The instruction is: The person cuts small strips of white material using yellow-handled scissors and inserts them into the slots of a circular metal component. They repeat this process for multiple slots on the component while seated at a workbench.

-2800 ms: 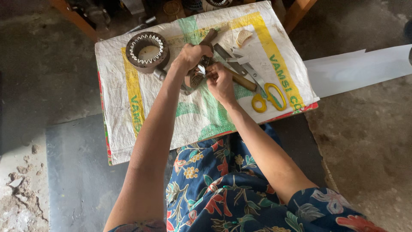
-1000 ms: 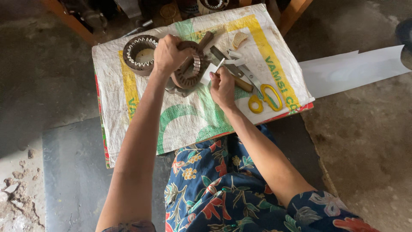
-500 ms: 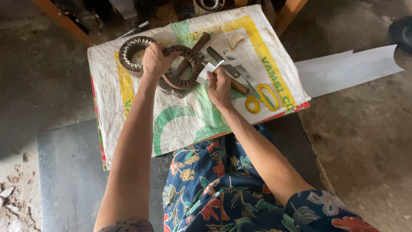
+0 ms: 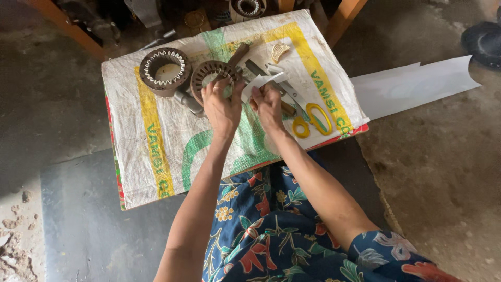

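The left hand (image 4: 222,107), which half a second ago reached out over the slotted metal ring (image 4: 211,77), has drawn back and now meets the right hand (image 4: 269,104) at the white paper strip (image 4: 261,82). The ring, earlier held up in both hands, now lies flat on the sack-covered worktop (image 4: 156,151), beside the second ring (image 4: 164,70).

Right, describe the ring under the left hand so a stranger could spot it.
On the white woven sack covering the low table, two slotted metal rings lie near the far edge. It is the right-hand ring, touched by the left hand; its neighbour lies untouched.
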